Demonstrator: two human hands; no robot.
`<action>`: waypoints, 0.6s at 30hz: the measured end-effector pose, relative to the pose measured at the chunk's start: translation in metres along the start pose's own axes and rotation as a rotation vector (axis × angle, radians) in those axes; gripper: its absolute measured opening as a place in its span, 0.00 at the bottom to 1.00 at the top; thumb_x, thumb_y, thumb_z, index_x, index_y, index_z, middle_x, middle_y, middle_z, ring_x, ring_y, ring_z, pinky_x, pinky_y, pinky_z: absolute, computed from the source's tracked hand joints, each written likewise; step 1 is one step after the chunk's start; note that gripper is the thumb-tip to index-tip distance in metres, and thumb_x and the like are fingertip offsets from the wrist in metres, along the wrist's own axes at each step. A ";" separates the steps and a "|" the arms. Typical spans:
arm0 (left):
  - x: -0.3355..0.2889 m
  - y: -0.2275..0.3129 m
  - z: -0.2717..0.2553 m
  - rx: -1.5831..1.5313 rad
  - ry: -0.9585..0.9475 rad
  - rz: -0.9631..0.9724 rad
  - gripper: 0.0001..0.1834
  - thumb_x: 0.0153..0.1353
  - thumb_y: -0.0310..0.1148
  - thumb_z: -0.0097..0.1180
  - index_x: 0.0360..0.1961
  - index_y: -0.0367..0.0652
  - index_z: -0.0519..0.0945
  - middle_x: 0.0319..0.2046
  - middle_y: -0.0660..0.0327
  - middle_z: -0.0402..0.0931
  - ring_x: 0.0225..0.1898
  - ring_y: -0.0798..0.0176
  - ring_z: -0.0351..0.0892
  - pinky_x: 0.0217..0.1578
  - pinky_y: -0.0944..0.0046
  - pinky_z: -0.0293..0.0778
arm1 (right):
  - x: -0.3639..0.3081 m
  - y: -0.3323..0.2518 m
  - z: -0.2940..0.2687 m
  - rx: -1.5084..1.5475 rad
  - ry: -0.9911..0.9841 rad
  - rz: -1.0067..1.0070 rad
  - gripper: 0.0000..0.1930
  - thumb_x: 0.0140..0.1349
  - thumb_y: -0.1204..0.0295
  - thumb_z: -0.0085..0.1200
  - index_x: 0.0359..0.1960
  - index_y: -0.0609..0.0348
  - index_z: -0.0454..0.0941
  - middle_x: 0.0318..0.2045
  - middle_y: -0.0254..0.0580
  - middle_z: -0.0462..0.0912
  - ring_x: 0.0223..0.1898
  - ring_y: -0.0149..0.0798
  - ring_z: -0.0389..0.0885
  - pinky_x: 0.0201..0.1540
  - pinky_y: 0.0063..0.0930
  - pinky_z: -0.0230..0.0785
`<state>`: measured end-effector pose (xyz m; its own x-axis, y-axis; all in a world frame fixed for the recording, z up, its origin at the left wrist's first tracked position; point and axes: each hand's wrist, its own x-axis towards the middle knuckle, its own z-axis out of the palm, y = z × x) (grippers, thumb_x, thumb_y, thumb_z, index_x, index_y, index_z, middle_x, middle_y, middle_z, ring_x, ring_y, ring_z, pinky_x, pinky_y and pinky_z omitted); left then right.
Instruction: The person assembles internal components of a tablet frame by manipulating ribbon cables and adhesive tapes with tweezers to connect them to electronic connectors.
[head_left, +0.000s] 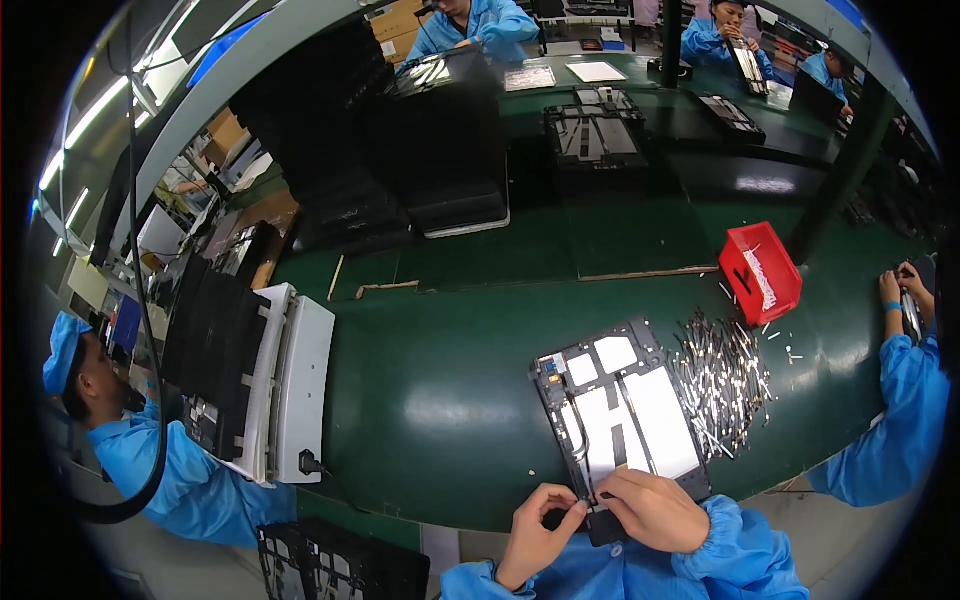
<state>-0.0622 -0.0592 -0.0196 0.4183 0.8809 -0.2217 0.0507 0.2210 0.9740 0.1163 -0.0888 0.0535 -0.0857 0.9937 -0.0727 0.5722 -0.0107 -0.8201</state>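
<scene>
An opened tablet-like device (655,405) with a black frame and white panels lies on the green table in front of me, slightly turned. At its near edge, by the left corner, my left hand (540,530) pinches thumb and forefinger together. Close beside it my right hand (652,505) rests over the near part of the device, with its fingertips drawn together at the same corner. Whatever small piece the fingertips hold is too small and hidden to name. Right of the device spreads a heap of thin black-and-silver strip-like parts (725,385).
A red bin (738,290) with small white pieces stands beyond the heap. Tall black stacks (455,170) rise at the back left. More opened devices (597,140) lie at the far side. Co-workers in blue sit left, right and opposite; a white box (308,375) stands left.
</scene>
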 end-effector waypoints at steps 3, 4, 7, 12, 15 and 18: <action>0.001 -0.006 0.001 -0.071 0.001 0.022 0.10 0.56 0.25 0.62 0.36 0.35 0.74 0.31 0.62 0.75 0.36 0.72 0.76 0.39 0.72 0.72 | 0.000 -0.003 -0.004 0.166 -0.082 -0.001 0.06 0.59 0.74 0.51 0.35 0.64 0.77 0.34 0.48 0.76 0.37 0.52 0.77 0.39 0.39 0.70; 0.002 -0.006 0.000 -0.067 0.004 0.020 0.10 0.56 0.25 0.62 0.36 0.35 0.74 0.31 0.62 0.75 0.36 0.72 0.76 0.39 0.72 0.72 | 0.000 -0.004 -0.004 0.261 -0.145 -0.002 0.07 0.60 0.74 0.50 0.36 0.64 0.77 0.35 0.49 0.77 0.37 0.53 0.77 0.40 0.39 0.70; 0.003 -0.005 0.000 -0.109 -0.013 0.029 0.10 0.56 0.25 0.62 0.36 0.35 0.73 0.31 0.62 0.75 0.35 0.72 0.76 0.39 0.71 0.72 | 0.000 -0.009 -0.002 0.121 -0.102 0.003 0.07 0.58 0.74 0.50 0.35 0.61 0.80 0.34 0.47 0.80 0.34 0.49 0.80 0.36 0.37 0.73; -0.011 -0.014 0.004 0.020 0.089 0.014 0.08 0.59 0.23 0.59 0.37 0.34 0.74 0.31 0.61 0.76 0.34 0.72 0.76 0.38 0.71 0.72 | -0.002 -0.013 0.008 -0.114 0.098 -0.032 0.11 0.52 0.67 0.63 0.33 0.58 0.77 0.29 0.42 0.75 0.26 0.46 0.78 0.26 0.36 0.71; -0.023 -0.004 -0.009 -0.044 0.043 -0.137 0.07 0.57 0.22 0.59 0.37 0.35 0.78 0.33 0.57 0.80 0.38 0.68 0.79 0.43 0.66 0.74 | -0.005 -0.005 0.012 -0.178 0.145 -0.041 0.12 0.50 0.67 0.65 0.32 0.57 0.77 0.29 0.40 0.74 0.25 0.46 0.78 0.25 0.36 0.71; -0.040 0.002 -0.006 -0.086 -0.091 -0.187 0.07 0.61 0.24 0.55 0.41 0.36 0.76 0.31 0.66 0.77 0.34 0.76 0.73 0.36 0.74 0.70 | -0.007 0.002 0.018 -0.142 0.169 -0.071 0.11 0.49 0.68 0.65 0.31 0.58 0.77 0.30 0.40 0.73 0.24 0.45 0.78 0.25 0.35 0.71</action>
<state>-0.0840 -0.0912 -0.0094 0.4892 0.7806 -0.3890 0.0593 0.4152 0.9078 0.1038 -0.0979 0.0423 0.0015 0.9961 0.0880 0.6797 0.0636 -0.7307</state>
